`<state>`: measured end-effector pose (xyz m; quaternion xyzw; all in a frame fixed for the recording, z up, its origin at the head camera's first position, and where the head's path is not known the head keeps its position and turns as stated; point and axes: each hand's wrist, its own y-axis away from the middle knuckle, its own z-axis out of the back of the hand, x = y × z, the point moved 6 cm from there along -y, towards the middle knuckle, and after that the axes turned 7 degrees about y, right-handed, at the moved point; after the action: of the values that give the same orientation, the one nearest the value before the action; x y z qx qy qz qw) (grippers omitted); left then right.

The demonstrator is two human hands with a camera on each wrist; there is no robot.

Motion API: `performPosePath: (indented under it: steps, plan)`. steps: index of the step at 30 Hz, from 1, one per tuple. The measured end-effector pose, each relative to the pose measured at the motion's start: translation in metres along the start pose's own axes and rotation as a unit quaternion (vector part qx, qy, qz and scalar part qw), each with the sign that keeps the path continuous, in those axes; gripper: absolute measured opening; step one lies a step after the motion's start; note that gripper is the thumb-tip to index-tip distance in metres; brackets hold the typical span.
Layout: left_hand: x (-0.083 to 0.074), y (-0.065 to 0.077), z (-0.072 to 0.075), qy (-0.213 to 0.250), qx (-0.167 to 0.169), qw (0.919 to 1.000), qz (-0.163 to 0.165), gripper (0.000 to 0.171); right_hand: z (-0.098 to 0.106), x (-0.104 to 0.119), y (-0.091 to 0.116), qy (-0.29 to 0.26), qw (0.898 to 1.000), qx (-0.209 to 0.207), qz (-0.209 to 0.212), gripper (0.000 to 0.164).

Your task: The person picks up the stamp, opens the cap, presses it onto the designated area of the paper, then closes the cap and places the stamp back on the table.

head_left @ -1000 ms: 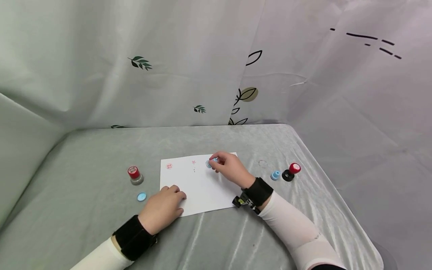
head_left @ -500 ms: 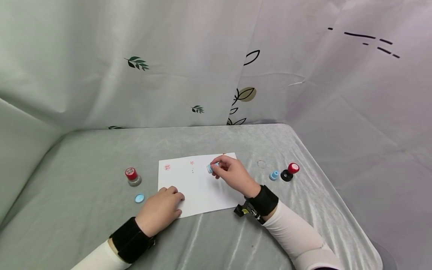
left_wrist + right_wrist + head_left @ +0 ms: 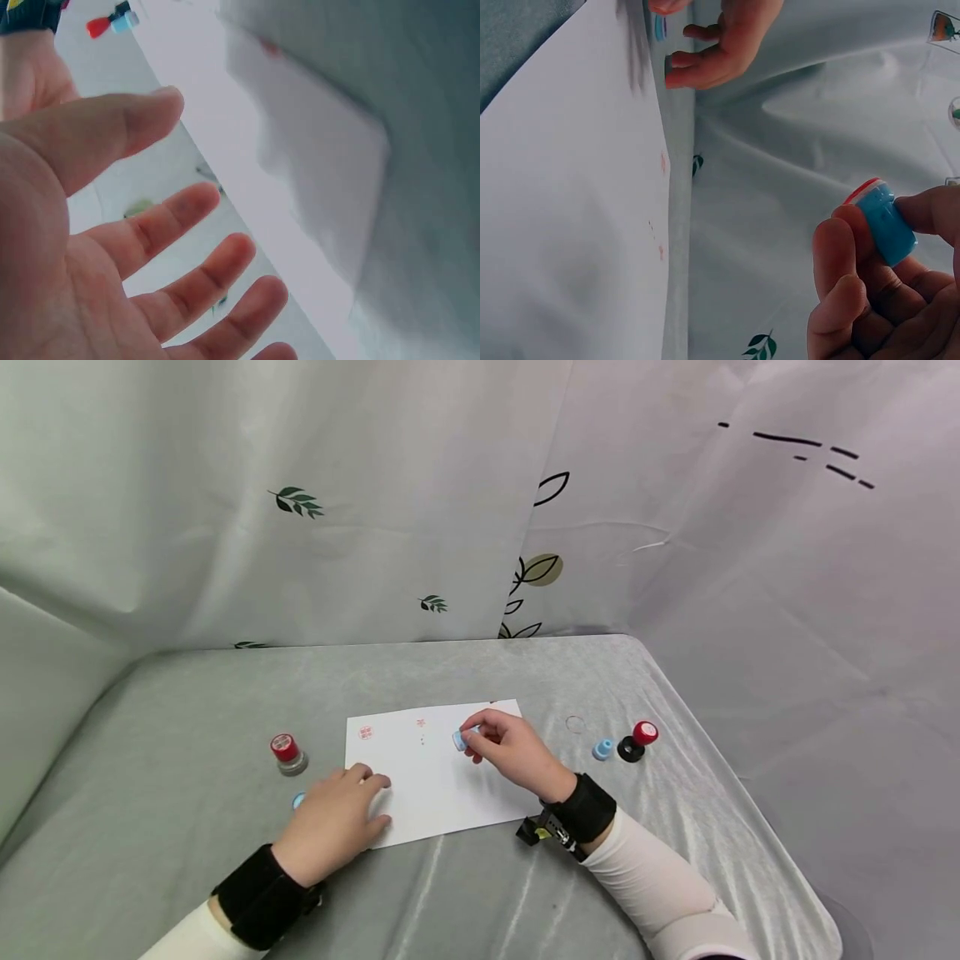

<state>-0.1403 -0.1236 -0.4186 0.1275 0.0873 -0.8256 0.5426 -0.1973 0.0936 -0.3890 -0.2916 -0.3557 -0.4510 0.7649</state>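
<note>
My right hand (image 3: 517, 753) pinches a small blue stamp (image 3: 885, 225) between thumb and fingers. Its red face points away from the palm in the right wrist view, and it is held above the white paper (image 3: 420, 793). Red prints mark the paper's far part, a round one (image 3: 365, 732) and a star (image 3: 421, 723) among them. Over the paper's near left corner is my left hand (image 3: 330, 827), fingers spread and holding nothing, as the left wrist view shows. Beside it, a light-blue cap (image 3: 298, 800) on the cloth is partly hidden by that hand.
On the left stands a red-topped stamp (image 3: 285, 747) with a clear base. To the right are a blue stepped piece (image 3: 602, 749), a black round piece (image 3: 631, 749) and a red stamp head (image 3: 645, 732) leaning on it. A faint ring mark (image 3: 575, 724) shows on the grey cloth.
My right hand has raised the blue stamp from the paper and tilted it. My left hand has shifted left toward the light-blue cap, covering part of it, with its fingers more spread.
</note>
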Motion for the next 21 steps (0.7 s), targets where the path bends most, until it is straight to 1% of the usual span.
performPosePath:
  steps: [3,4,7,9,12,16,18,21]
  plan:
    - [0.017,0.009,0.011,0.003,-0.029,0.9994,0.018,0.046,0.0,0.002,0.0,-0.003,1.0,0.0,0.003,0.012]
    - [0.023,0.013,0.013,0.001,-0.034,0.9991,0.027,0.047,0.001,0.002,0.0,-0.004,1.0,-0.001,0.004,0.012]
    - [0.039,0.022,0.017,-0.006,-0.035,0.9978,0.057,0.048,0.002,0.003,0.001,-0.004,1.0,-0.002,0.007,0.012]
    - [0.048,0.028,0.018,-0.01,-0.036,0.9969,0.07,0.048,0.002,0.003,0.001,-0.005,1.0,-0.001,0.009,0.012]
    - [0.059,0.032,0.017,-0.01,-0.023,0.9952,0.094,0.048,0.003,0.004,0.001,-0.002,1.0,0.0,0.012,0.011]
    - [0.069,0.033,0.014,-0.013,0.011,0.9926,0.12,0.047,0.004,0.004,0.001,0.005,1.0,-0.001,0.014,0.01]
    - [0.073,0.033,0.012,-0.012,0.025,0.9915,0.127,0.045,0.003,0.004,0.001,0.005,1.0,-0.002,0.015,0.011]
    - [0.077,0.032,0.011,-0.006,0.03,0.9909,0.131,0.042,0.003,0.004,0.002,0.005,1.0,-0.001,0.014,0.011]
